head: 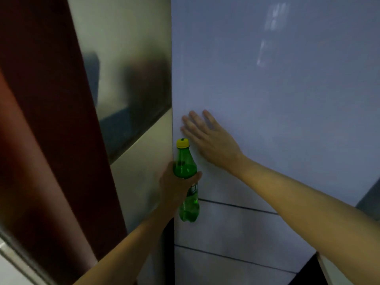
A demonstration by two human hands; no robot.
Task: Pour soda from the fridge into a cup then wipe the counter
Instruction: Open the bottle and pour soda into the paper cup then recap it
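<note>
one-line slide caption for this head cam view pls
Left hand grips green soda bottle; right hand flat on fridge door.

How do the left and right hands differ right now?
The left hand is wrapped around the upright green soda bottle; the right hand holds nothing. The left hand's fingers curl; the right hand's are spread flat against the fridge door. The left hand sits lower. Both are bare.

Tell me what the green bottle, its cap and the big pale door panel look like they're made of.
Green bottle: looks like clear green plastic; light passes through and the base is lobed. Yellow cap: opaque plastic, apparently ribbed. Door panel under the right hand: smooth and glossy, with faint reflections near its top; painted metal or glass, can't tell which. The left hand holds the bottle.
</note>
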